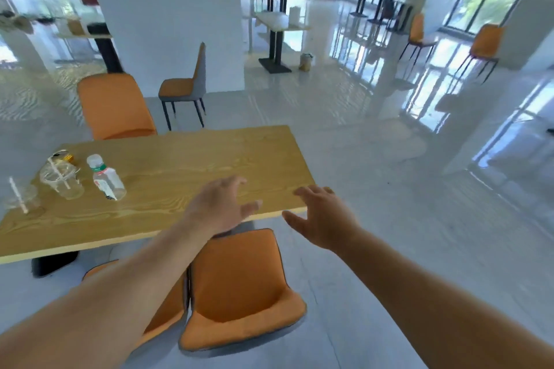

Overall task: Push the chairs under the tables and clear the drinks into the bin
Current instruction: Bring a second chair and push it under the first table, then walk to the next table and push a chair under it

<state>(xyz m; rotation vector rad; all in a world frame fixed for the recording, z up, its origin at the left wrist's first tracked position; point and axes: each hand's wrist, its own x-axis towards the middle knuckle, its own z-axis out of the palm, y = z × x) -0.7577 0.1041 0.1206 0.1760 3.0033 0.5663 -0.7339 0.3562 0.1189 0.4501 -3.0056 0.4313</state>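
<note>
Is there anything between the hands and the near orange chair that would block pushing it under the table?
Nothing visible: both open hands hover above the chair, already partly under the table.

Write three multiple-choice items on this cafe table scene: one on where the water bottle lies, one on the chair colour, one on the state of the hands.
1. Where does the water bottle lie on the wooden table?
A. toward its left end, beside the plastic cups
B. at its right edge
C. on the floor

2. What colour is the seat of the near chair?
A. blue
B. orange
C. black

3. How are the left hand and right hand?
A. both grip cups
B. one holds the bottle
C. both open and empty

Answers: 1 A, it lies next to the nearest plastic cup; 2 B, seat and back are orange; 3 C, fingers spread, nothing held.
</note>
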